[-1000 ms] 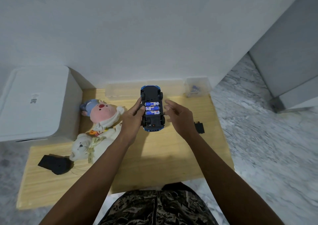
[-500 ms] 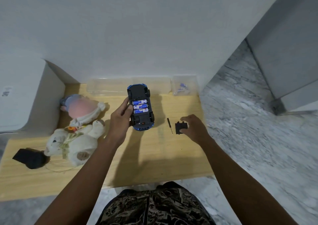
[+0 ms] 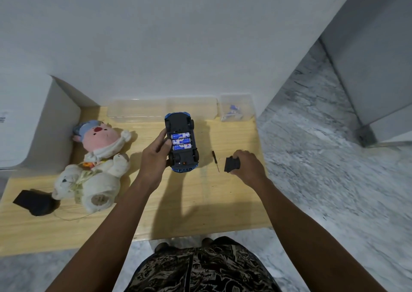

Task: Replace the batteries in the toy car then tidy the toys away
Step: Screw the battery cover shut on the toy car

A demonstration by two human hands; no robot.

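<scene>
Head view shows my right hand [image 3: 246,164] has gone from hovering beside the toy car [image 3: 181,143] to pinching the black battery cover [image 3: 232,164] on the bench [image 3: 200,202] — batteries [image 3: 181,140] look seated, so closing up comes next, I judge. My left hand [image 3: 153,158] grips the upturned car mid-bench. A screwdriver [image 3: 215,161] lies between. Plush toys [image 3: 95,164] sit left; marble floor [image 3: 334,169] right, white wall [image 3: 178,35] far.
</scene>
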